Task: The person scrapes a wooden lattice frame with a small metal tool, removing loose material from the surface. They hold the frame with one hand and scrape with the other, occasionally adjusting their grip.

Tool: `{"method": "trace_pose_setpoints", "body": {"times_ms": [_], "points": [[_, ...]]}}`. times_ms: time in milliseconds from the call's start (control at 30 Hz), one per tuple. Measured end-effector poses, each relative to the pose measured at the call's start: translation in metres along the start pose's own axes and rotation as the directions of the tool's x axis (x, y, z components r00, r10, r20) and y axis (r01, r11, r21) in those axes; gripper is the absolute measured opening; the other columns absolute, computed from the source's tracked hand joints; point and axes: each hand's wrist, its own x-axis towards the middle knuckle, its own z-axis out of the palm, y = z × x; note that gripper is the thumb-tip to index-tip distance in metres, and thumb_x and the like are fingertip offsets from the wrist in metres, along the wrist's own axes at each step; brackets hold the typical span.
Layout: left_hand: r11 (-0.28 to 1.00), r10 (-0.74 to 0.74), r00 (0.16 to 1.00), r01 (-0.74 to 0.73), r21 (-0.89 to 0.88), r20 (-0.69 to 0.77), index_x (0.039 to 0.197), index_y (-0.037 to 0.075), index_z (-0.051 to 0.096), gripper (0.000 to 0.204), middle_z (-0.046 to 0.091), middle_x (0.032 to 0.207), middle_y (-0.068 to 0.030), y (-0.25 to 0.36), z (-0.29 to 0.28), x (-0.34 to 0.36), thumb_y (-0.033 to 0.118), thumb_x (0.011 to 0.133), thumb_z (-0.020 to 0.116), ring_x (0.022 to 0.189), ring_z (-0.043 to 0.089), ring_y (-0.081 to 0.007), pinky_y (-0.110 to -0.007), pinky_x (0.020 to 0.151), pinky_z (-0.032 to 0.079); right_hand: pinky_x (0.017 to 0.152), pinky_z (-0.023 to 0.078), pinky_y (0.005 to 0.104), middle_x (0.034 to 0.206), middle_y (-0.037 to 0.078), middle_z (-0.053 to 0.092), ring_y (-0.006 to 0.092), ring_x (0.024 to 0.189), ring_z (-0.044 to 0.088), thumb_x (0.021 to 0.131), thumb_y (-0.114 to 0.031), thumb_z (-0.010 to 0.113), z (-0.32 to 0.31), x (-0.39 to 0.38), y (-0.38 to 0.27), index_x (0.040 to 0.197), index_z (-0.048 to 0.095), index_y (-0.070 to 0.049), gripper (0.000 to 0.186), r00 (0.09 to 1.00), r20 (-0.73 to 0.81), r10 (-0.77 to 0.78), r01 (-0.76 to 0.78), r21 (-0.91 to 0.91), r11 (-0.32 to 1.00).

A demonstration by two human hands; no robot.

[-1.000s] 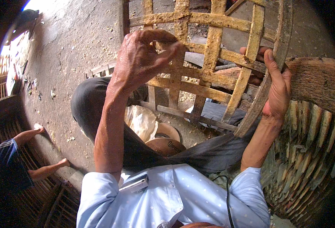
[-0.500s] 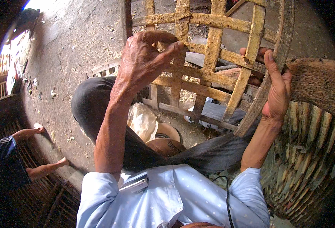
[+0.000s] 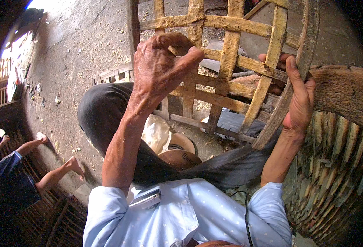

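In front of me stands a lattice panel (image 3: 230,57) of flat, yellow-crusted slats, tilted, with bare grey-brown wooden edge bars. My right hand (image 3: 300,94) is closed around its right edge bar, thumb in front and fingers behind. Over the left part of the lattice, my left hand (image 3: 163,68) is closed in a pinch, index finger curled and thumb tip near a slat crossing. Whatever lies between those fingers is too small or hidden to make out. The lower edge of the panel is above my crossed legs (image 3: 107,109).
A pale plastic bag (image 3: 156,133) and a brown hat-like object (image 3: 177,159) lie between my legs. To the right are a brown fibre bundle (image 3: 342,90) and stacked slatted panels (image 3: 325,173). Another person's bare leg (image 3: 60,173) shows at left, by the crumb-strewn floor (image 3: 78,53).
My left hand has shifted slightly right and down across the lattice. The panel's left side has moved a little left. At left, the other person's leg moved and a hand came into view.
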Motion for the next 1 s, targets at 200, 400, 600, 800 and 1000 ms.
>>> {"method": "trace_pose_setpoints", "body": {"times_ms": [200, 400, 600, 800, 1000], "points": [[0.996, 0.065, 0.998, -0.064, 0.064, -0.026, 0.083, 0.008, 0.075, 0.032, 0.071, 0.074, -0.0098, 0.000, 0.000, 0.000, 0.038, 0.078, 0.066, 0.068, 0.069, -0.0227, -0.036, 0.068, 0.055, 0.065, 0.061, 0.0328, 0.099, 0.023, 0.070, 0.0228, 0.080, 0.071, 0.095, -0.026, 0.061, -0.002, 0.002, -0.002, 0.106, 0.063, 0.003, 0.031, 1.000, 0.015, 0.006, -0.006, -0.007, 1.000], [0.975, 0.127, 0.992, -0.119, 0.186, -0.029, 0.088, 0.008, 0.074, 0.024, 0.070, 0.072, -0.0100, -0.003, -0.001, 0.002, 0.029, 0.083, 0.065, 0.068, 0.070, -0.0211, -0.035, 0.064, 0.055, 0.064, 0.061, 0.0324, 0.099, 0.023, 0.070, 0.0220, 0.079, 0.071, 0.095, -0.027, 0.061, -0.004, 0.002, -0.002, 0.107, 0.063, 0.002, 0.031, 1.000, 0.006, 0.022, -0.022, 0.005, 1.000], [0.963, -0.015, 0.982, 0.064, -0.263, 0.186, 0.097, 0.004, 0.072, 0.024, 0.072, 0.084, -0.0097, -0.008, -0.010, 0.006, 0.026, 0.090, 0.063, 0.068, 0.070, -0.0179, -0.034, 0.062, 0.055, 0.063, 0.061, 0.0314, 0.099, 0.022, 0.070, 0.0217, 0.078, 0.072, 0.096, -0.025, 0.060, -0.005, 0.004, -0.002, 0.106, 0.063, 0.001, 0.027, 0.999, -0.010, 0.041, -0.041, 0.022, 0.999], [0.983, 0.130, 0.982, -0.110, -0.145, 0.135, 0.093, 0.006, 0.074, 0.028, 0.072, 0.084, -0.0073, -0.012, -0.007, 0.010, 0.032, 0.083, 0.075, 0.070, 0.067, -0.0157, -0.031, 0.065, 0.054, 0.067, 0.060, 0.0318, 0.098, 0.022, 0.070, 0.0222, 0.080, 0.071, 0.095, -0.024, 0.061, -0.004, 0.004, -0.006, 0.104, 0.063, 0.000, 0.025, 0.999, -0.003, 0.053, -0.053, 0.051, 0.997], [0.960, -0.034, 0.986, 0.078, -0.267, 0.166, 0.085, 0.007, 0.075, 0.028, 0.071, 0.078, -0.0064, -0.015, -0.001, 0.004, 0.034, 0.080, 0.078, 0.071, 0.065, -0.0150, -0.031, 0.065, 0.052, 0.094, 0.049, 0.0352, 0.111, 0.020, 0.067, 0.0215, 0.105, 0.064, 0.095, -0.027, 0.062, -0.022, 0.002, 0.011, 0.114, 0.062, 0.002, 0.035, 0.994, -0.077, -0.078, 0.056, -0.254, 0.966]]}}
